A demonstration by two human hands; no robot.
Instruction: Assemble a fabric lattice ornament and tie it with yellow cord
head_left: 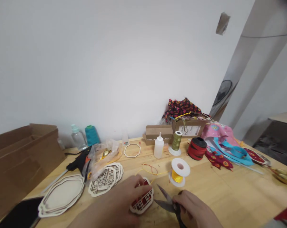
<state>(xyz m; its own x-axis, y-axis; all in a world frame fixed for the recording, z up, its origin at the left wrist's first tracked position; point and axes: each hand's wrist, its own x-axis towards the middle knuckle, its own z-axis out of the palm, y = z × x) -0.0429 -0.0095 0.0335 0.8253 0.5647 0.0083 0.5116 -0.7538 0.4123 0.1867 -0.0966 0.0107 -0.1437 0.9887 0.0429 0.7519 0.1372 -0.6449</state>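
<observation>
Left hand (pixel 125 198): you grip lattice ornament (pixel 143 205), fingers curled over | right hand (pixel 191 207): you clasp scissors (pixel 166 201), blades parted

hidden: wooden lattice frame (pixel 141 206) partly under left hand (pixel 117 198) | cut off: black device (pixel 19 215) (at bottom edge)
</observation>
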